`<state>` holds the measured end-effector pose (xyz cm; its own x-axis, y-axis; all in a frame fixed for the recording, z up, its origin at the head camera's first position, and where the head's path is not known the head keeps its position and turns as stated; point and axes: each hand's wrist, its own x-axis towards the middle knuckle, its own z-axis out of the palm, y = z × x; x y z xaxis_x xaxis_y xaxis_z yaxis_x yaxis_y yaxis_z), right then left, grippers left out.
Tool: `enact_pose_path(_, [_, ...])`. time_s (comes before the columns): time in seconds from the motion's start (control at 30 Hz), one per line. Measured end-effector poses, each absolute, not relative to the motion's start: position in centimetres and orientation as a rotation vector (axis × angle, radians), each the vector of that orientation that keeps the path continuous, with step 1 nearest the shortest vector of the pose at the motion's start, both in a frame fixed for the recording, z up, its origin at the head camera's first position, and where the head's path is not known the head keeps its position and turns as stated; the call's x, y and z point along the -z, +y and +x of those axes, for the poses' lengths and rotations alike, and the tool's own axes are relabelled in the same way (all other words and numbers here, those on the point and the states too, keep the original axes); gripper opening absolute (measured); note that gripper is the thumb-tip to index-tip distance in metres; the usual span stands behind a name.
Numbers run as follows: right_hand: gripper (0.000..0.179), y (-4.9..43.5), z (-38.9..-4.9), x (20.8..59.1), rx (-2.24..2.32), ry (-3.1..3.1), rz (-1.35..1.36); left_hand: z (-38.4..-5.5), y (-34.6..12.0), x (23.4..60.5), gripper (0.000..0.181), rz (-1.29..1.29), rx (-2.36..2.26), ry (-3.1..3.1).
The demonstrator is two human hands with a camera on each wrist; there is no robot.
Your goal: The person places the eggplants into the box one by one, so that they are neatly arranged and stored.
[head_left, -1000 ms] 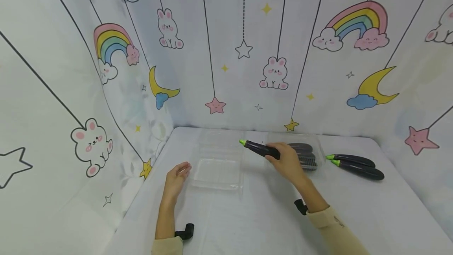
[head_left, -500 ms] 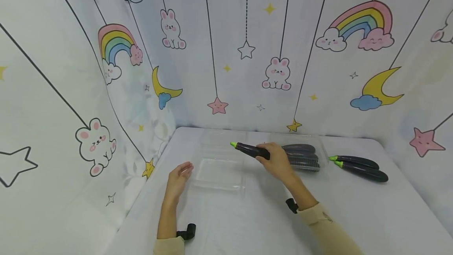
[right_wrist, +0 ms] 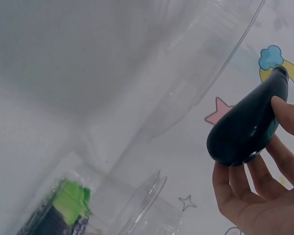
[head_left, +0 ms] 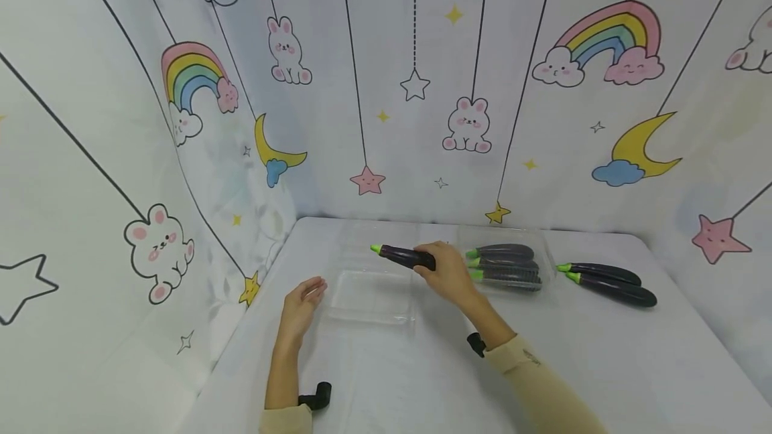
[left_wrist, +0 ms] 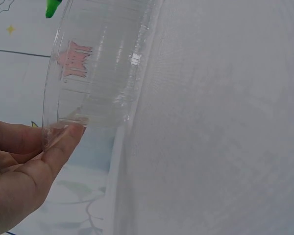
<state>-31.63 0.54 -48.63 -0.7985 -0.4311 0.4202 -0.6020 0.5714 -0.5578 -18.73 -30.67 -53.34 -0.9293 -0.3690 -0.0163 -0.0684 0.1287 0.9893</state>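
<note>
My right hand [head_left: 449,272] grips a dark purple eggplant [head_left: 403,256] by its thick end, its green tip pointing left. In the head view it is held up above the right part of a clear plastic container [head_left: 370,320] and apart from it. The right wrist view shows fingers and thumb around the eggplant [right_wrist: 247,122]. My left hand [head_left: 298,310] is at the container's left side. In the left wrist view its fingers [left_wrist: 63,144] pinch the container's rim [left_wrist: 48,107]. Nothing is seen lying in this container's tray.
A second clear container [head_left: 545,250] at the back right holds 3 eggplants [head_left: 506,280], green tips to the left. Two loose eggplants [head_left: 615,290] lie on the white tabletop [head_left: 422,380] farther right. A printed cloth wall [head_left: 416,153] stands behind the table.
My right hand has carried the eggplant leftward, from in front of the right container to over the left one. The eggplants in the right container are now uncovered to view. The left hand stays put.
</note>
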Motion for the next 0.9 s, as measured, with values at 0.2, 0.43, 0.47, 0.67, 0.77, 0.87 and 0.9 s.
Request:
enact_pose_path(0.2, [0.040,-0.6,-31.8,49.1,-1.064,-2.575,0.890,-18.8,-30.7,53.5,0.041,0.431,1.891,-2.170])
enact_pose_path(0.43, [0.038,-1.6,-32.0,49.3,-1.072,-2.604,0.911,-18.9,-30.6,53.4,0.043,0.431,1.896,-2.177])
enact_pose_path(0.47, [0.038,-1.8,-32.0,49.2,-1.070,-2.605,0.915,-18.9,-30.6,53.4,0.043,0.430,1.893,-2.181])
enact_pose_path(0.67, [0.039,-2.6,-31.8,49.2,-1.056,-2.617,0.944,-18.8,-30.6,53.4,0.043,0.427,1.897,-2.177])
enact_pose_path(0.77, [0.039,-2.9,-31.9,49.4,-1.042,-2.635,0.946,-18.8,-30.6,53.3,0.042,0.436,1.892,-2.174])
enact_pose_path(0.87, [0.039,-3.2,-32.0,49.7,-1.027,-2.654,0.944,-18.9,-30.5,53.3,0.042,0.437,1.890,-2.172])
enact_pose_path(0.9, [0.039,-3.3,-32.0,49.7,-1.028,-2.658,0.944,-18.9,-30.5,53.3,0.042,0.435,1.891,-2.171])
